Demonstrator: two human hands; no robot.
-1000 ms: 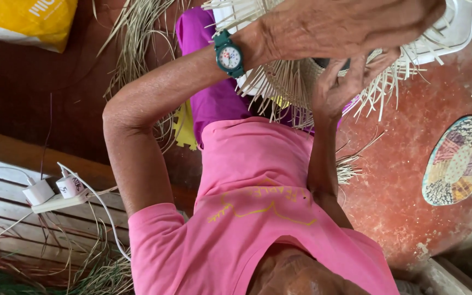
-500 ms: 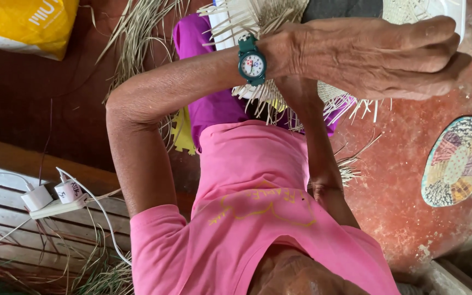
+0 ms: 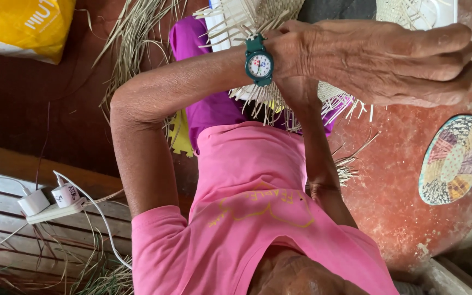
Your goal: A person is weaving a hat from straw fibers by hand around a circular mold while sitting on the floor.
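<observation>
My left hand (image 3: pixel 383 60), with a green wristwatch (image 3: pixel 259 61) on its wrist, is raised close to the camera at the upper right. Its fingers are curled closed, and nothing shows inside them. Under it, on my lap, lies a partly woven straw piece (image 3: pixel 247 22) with loose pale ends sticking out. My right forearm (image 3: pixel 315 147) runs up to the straw piece, but the right hand itself is hidden behind my left wrist. I wear a pink shirt and purple trousers.
A round multicoloured woven mat (image 3: pixel 453 159) lies on the red floor (image 3: pixel 394 186) at the right. Loose straw (image 3: pixel 132 43) is spread at the upper left near a yellow bag (image 3: pixel 23 24). A power strip with white plugs (image 3: pixel 50 203) sits on a slatted wooden bench (image 3: pixel 6 246).
My left hand has moved right and closer to the camera, closing into a fist. It now covers my right hand, whose fingers showed on the straw a second ago.
</observation>
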